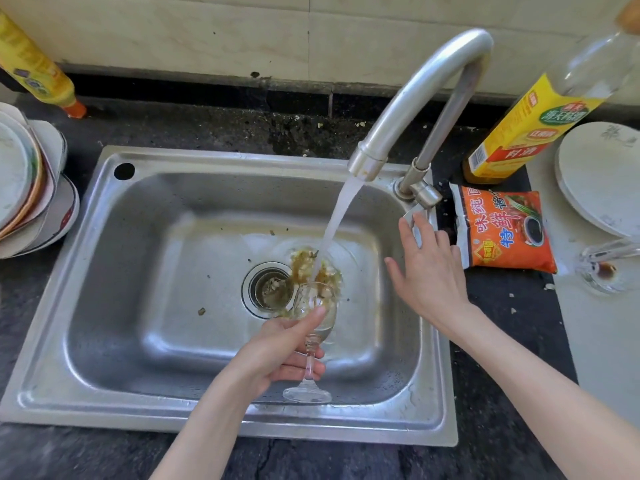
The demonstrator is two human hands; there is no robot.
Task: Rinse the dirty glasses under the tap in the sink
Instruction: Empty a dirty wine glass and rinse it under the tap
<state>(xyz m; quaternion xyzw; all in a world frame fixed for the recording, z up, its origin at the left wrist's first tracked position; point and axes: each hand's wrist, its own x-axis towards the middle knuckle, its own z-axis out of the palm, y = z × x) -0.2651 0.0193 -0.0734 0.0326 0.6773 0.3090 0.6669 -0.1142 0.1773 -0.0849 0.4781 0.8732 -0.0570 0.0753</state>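
- Step in hand: rinsing. The left hand grasps a stemmed glass by bowl and stem, tilted over the sink, its mouth meeting the stream from the tap.
- The right hand lies released, fingers straight, fingertips at the tap lever; contact appears likely but is not certain.
- Glass contents: water is entering the bowl; brown residue spreads on the sink floor beside the drain.
- Next move, as judged: turn the bowl under the flow, tip it out, then fetch the second glass, lying on the bench at right with a dark stain at its base.
- Drain basket holds food scraps.
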